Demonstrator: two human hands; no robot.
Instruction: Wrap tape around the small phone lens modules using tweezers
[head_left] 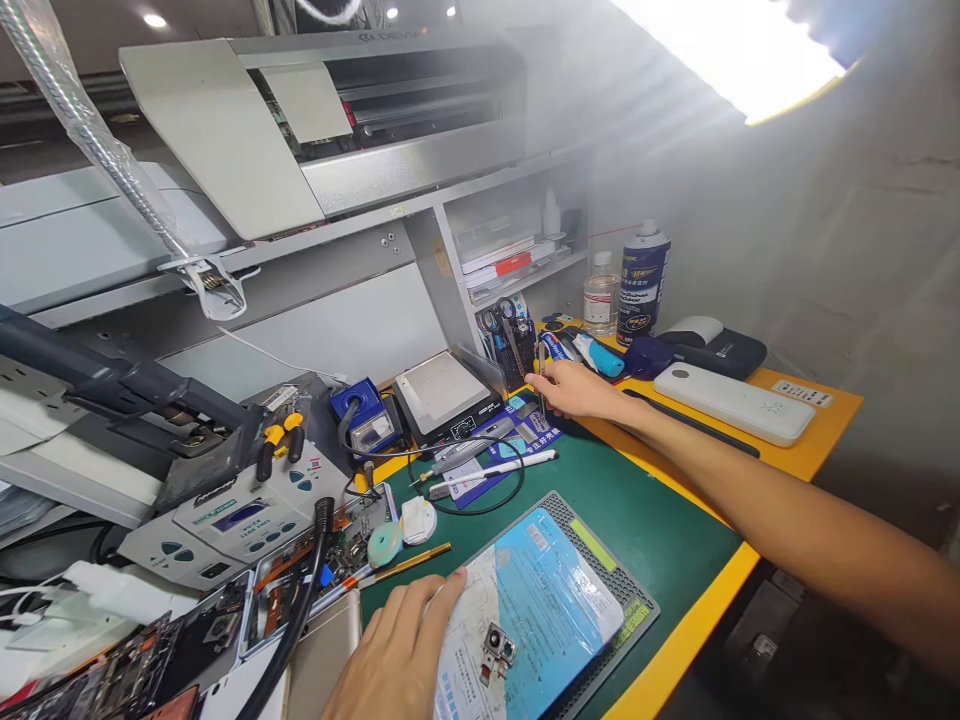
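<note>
My left hand [401, 645] lies with its fingers stretched out along the left edge of a blue and white printed pad [555, 590]. On that pad rests a small phone camera module [495, 648] with a dark lens. Farther off, my right hand [574, 388] reaches to the back of the bench, its fingers pinched around slim metal tweezers [541, 400] held upright. Just beyond them stands a black mesh tool holder [511, 352] with scissors and other tools. Beneath the printed pad is a grey perforated plate [643, 610] on the green mat [675, 510].
A soldering station [247, 525] and open trays of small parts [352, 545] crowd the left. A white brush [495, 472] and cable lie mid-mat. At the right are a spray can [643, 285], clear bottle [600, 295] and white power bank [735, 402]. A bright lamp [750, 50] hangs above.
</note>
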